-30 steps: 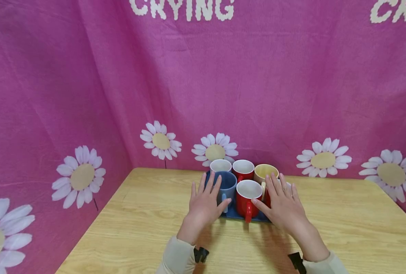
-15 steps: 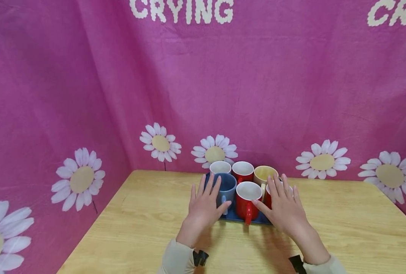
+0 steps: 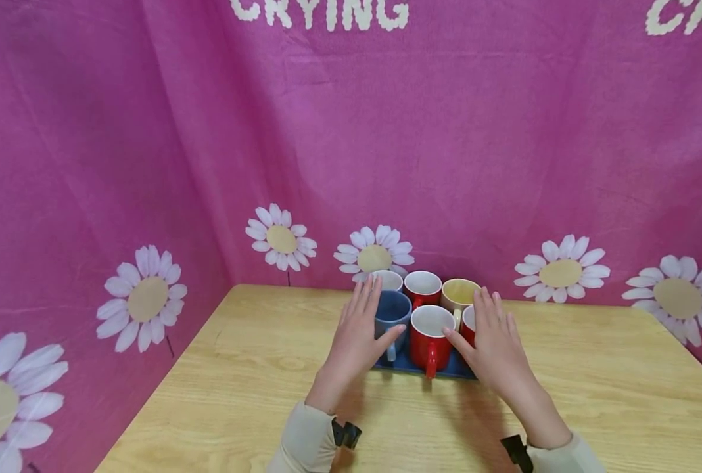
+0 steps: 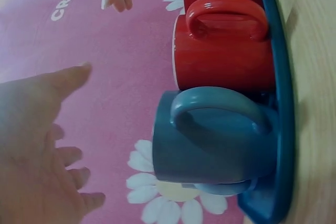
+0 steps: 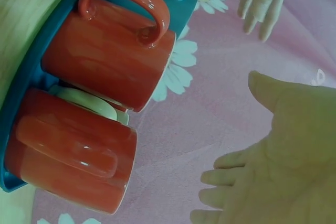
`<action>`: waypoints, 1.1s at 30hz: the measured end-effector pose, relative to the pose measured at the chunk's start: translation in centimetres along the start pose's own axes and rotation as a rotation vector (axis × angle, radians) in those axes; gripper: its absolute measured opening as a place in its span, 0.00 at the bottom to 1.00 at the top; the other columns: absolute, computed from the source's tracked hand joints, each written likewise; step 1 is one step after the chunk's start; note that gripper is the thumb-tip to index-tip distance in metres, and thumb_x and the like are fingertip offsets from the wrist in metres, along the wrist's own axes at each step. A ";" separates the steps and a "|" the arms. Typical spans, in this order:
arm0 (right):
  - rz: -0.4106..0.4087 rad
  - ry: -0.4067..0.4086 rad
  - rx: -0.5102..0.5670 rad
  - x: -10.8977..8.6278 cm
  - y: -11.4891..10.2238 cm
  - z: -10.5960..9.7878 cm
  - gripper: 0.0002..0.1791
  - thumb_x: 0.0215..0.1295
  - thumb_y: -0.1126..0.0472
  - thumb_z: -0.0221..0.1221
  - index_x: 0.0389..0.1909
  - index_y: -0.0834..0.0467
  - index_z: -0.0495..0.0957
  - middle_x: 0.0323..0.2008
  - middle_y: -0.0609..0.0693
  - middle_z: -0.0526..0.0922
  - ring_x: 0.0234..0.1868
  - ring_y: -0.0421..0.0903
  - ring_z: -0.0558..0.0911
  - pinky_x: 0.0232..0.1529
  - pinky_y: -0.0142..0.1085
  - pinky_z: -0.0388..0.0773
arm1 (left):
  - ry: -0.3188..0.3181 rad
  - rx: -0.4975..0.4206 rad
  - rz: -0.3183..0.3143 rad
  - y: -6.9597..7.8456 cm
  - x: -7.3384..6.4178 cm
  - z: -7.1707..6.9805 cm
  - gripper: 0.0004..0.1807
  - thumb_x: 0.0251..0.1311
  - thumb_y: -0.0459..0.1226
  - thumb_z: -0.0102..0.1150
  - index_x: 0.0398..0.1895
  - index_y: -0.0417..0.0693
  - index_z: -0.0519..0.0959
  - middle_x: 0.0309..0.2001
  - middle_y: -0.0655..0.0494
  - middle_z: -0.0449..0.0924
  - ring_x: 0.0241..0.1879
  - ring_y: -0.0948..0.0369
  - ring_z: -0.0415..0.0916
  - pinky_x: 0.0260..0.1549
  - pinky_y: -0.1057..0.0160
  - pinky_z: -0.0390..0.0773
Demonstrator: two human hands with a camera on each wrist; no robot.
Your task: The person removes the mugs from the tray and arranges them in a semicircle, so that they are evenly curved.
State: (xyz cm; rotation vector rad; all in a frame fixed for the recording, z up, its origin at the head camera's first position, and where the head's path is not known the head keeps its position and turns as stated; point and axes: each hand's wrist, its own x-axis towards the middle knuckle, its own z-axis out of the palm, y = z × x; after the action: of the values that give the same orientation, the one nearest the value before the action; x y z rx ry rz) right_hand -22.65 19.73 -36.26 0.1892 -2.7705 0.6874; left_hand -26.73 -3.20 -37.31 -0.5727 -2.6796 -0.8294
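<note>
Several mugs stand upright in two rows on a blue tray [image 3: 404,362]. A blue mug [image 3: 389,312], a red mug [image 3: 429,351] and a second red mug [image 5: 73,156] form the front row, handles facing the person. Behind them are a white-lined mug [image 3: 390,278], another red mug [image 3: 423,284] and a yellow mug [image 3: 460,293]. My left hand [image 3: 355,338] hovers above the blue mug's left side, fingers extended. Over the front right red mug, mostly hiding it in the head view, is my right hand [image 3: 499,348], also straight-fingered. The wrist views show both hands apart from the mugs.
The tray lies near the back of a light wooden table [image 3: 238,368]. A pink cloth [image 3: 445,144] printed with white daisies and letters hangs behind and to the left. Each wrist wears a black strap [image 3: 346,435] beside a beige sleeve [image 3: 306,437].
The left hand has turned more edge-on, its fingers drawn closer together. My right hand has shifted slightly right and also brought its fingers closer. The mugs and tray keep their arrangement.
</note>
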 end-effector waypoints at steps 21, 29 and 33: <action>0.071 0.120 0.237 -1.3 2.5 1.0 0.47 0.69 0.52 0.58 0.72 0.76 0.43 0.70 0.78 0.52 0.70 0.74 0.55 0.68 0.69 0.58 | 0.129 -0.687 -0.177 -4.8 0.5 1.4 0.42 0.71 0.48 0.52 0.80 0.57 0.41 0.79 0.52 0.48 0.78 0.49 0.48 0.75 0.44 0.54; 0.208 0.072 0.219 -2.3 3.7 0.9 0.44 0.72 0.50 0.55 0.71 0.77 0.47 0.68 0.79 0.57 0.67 0.75 0.63 0.67 0.66 0.63 | 0.135 -0.758 -0.268 -6.6 0.1 2.4 0.34 0.73 0.42 0.48 0.77 0.41 0.52 0.76 0.42 0.54 0.76 0.47 0.52 0.75 0.48 0.55; 0.265 0.038 0.214 -2.5 4.4 0.8 0.44 0.72 0.48 0.54 0.71 0.76 0.48 0.68 0.79 0.59 0.64 0.74 0.67 0.66 0.65 0.65 | 0.085 -0.771 -0.315 -7.0 -0.2 2.6 0.34 0.74 0.44 0.46 0.77 0.41 0.51 0.77 0.42 0.53 0.77 0.47 0.50 0.76 0.48 0.54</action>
State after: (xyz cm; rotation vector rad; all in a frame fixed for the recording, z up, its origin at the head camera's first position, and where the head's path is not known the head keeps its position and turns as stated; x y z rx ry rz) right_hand -21.26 23.40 -39.62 -0.1504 -2.7079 1.0419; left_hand -30.02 -7.08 -42.79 -0.2419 -2.3315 -1.9481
